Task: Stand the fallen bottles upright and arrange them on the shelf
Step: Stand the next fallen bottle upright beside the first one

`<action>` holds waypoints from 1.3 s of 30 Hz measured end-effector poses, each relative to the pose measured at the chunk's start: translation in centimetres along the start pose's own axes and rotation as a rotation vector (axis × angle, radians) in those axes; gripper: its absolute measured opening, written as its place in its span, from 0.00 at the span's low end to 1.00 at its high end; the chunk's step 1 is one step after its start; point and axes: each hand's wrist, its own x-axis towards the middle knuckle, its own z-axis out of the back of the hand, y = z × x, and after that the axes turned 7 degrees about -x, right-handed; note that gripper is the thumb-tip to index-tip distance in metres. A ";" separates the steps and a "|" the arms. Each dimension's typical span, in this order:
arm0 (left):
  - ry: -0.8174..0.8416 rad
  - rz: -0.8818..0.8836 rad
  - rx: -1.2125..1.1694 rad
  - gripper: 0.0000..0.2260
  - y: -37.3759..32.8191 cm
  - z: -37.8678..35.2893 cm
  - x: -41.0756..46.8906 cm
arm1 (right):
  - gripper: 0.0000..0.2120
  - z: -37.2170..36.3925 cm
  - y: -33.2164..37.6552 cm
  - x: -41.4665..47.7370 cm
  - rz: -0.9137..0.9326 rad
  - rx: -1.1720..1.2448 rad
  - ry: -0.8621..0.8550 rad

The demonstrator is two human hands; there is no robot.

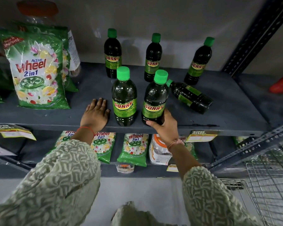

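Dark green bottles with green caps and SUNNY labels stand on the grey shelf. Three stand at the back: left, middle, right. Two stand at the front: one beside my left hand, another gripped low at its base by my right hand. One bottle lies on its side behind and right of it, cap pointing left. My left hand rests flat on the shelf, fingers apart, holding nothing.
Green Wheel detergent bags stand at the shelf's left. More bags and a jar fill the lower shelf. A slotted metal upright frames the right side. A wire basket sits low right.
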 end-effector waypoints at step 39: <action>-0.065 0.054 -0.037 0.23 -0.4 -1.1 -0.4 | 0.41 5.4 -2.7 7.6 -0.075 -0.217 -0.510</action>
